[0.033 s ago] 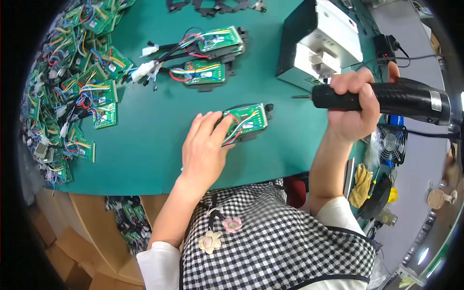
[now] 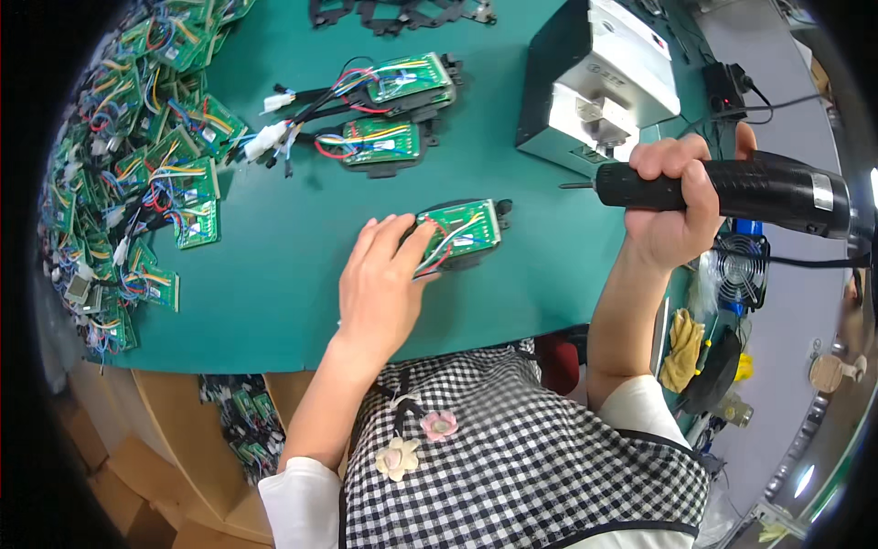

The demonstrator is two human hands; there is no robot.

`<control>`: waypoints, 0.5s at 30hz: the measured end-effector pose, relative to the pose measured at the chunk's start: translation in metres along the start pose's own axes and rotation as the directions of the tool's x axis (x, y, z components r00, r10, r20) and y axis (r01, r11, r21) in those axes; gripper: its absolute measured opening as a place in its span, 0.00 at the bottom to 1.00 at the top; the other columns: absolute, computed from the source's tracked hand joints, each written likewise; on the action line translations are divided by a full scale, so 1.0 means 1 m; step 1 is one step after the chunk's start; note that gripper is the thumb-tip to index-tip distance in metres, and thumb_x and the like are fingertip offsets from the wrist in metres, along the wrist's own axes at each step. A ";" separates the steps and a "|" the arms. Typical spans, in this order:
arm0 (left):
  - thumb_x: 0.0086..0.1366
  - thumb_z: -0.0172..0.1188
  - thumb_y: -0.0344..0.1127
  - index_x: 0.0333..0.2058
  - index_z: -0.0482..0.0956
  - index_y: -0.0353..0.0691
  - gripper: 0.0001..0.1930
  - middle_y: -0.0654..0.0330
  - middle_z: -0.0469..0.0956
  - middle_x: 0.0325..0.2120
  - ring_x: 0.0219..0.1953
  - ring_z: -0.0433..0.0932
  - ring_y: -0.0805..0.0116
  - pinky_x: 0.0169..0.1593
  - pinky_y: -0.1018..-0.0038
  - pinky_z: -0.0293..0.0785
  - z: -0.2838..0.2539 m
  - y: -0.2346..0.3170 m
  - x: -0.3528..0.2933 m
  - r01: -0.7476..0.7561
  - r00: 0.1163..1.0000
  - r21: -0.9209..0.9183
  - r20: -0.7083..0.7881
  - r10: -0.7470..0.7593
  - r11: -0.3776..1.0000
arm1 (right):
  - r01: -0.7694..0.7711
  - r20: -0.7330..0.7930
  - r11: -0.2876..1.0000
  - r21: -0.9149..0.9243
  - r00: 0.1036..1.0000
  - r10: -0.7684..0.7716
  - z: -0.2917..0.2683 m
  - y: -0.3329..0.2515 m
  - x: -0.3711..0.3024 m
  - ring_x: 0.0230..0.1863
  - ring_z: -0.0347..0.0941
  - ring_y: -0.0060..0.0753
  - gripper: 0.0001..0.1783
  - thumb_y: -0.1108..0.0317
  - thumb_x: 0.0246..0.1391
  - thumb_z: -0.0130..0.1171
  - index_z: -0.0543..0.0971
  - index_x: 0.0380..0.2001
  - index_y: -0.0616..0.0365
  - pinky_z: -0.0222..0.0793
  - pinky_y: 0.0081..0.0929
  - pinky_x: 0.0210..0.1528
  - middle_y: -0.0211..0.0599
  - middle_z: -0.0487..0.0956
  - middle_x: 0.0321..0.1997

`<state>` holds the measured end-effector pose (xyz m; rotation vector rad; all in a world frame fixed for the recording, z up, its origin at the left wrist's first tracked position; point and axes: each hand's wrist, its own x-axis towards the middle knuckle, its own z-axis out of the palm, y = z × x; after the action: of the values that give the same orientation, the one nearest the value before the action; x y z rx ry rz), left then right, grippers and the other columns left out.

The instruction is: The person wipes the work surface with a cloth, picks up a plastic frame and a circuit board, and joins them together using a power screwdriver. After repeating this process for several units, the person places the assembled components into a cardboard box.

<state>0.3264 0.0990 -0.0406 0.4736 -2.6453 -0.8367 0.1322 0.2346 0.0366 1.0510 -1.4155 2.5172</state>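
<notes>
A green circuit board (image 2: pixel 471 229) on a black plastic bracket lies flat on the green bench, coloured wires running off its left end. My left hand (image 2: pixel 380 284) is closed over that end, fingertips on the board and thumb by the wires; the fingers hide part of both. Raised to the right, my right hand (image 2: pixel 672 201) wraps round a black electric screwdriver (image 2: pixel 777 192). Its thin bit points left, above the bench and apart from the board. Beyond the board lie two more bracketed boards, the farther one (image 2: pixel 407 77) and the nearer one (image 2: pixel 384 139), with wires and white connectors.
Many wired circuit boards (image 2: pixel 197 224) are heaped along the left. A white and black box-shaped machine (image 2: pixel 631 64) stands at the back right. Black brackets (image 2: pixel 393 14) lie at the far edge. A small fan (image 2: pixel 739 270) and yellow gloves (image 2: pixel 681 352) are at the right.
The bench things appear slightly further left in the picture, while the screwdriver appears slightly further right. Both hands keep their hold.
</notes>
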 end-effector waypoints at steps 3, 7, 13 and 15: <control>0.41 0.67 0.26 0.41 0.77 0.43 0.23 0.56 0.73 0.38 0.41 0.72 0.57 0.47 0.65 0.69 0.000 -0.002 0.007 -0.054 0.998 0.075 0.043 0.051 0.996 | 0.055 -0.023 0.998 -0.038 0.998 -0.056 -0.018 -0.008 0.005 0.17 0.69 0.32 0.38 0.75 0.44 0.51 0.47 0.58 0.62 0.71 0.33 0.26 0.39 0.69 0.19; 0.41 0.67 0.25 0.39 0.79 0.44 0.21 0.58 0.73 0.34 0.36 0.70 0.59 0.39 0.67 0.68 0.003 0.001 0.011 -0.085 0.996 0.100 0.026 0.082 0.991 | 0.060 -0.047 0.994 -0.086 0.997 -0.065 -0.024 -0.009 0.009 0.17 0.69 0.31 0.38 0.75 0.43 0.51 0.48 0.58 0.62 0.72 0.31 0.26 0.40 0.69 0.19; 0.38 0.68 0.25 0.38 0.78 0.41 0.23 0.59 0.71 0.28 0.31 0.69 0.59 0.35 0.66 0.66 -0.004 0.001 0.011 -0.027 0.998 0.008 0.059 0.026 1.000 | 0.145 -0.113 0.985 -0.099 0.981 -0.155 -0.024 -0.006 0.021 0.17 0.69 0.30 0.38 0.77 0.43 0.51 0.48 0.57 0.65 0.72 0.29 0.27 0.39 0.70 0.18; 0.36 0.70 0.26 0.39 0.77 0.40 0.25 0.59 0.70 0.25 0.29 0.68 0.60 0.33 0.66 0.65 -0.006 0.001 0.011 -0.003 0.998 0.021 0.070 0.002 1.000 | 0.187 -0.086 0.969 -0.160 0.976 -0.202 -0.025 -0.002 0.034 0.18 0.70 0.29 0.37 0.78 0.43 0.51 0.49 0.57 0.65 0.71 0.25 0.28 0.36 0.71 0.18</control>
<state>0.3186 0.0923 -0.0329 0.4540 -2.7202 -0.8403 0.0935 0.2464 0.0498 0.9680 -1.3768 2.2543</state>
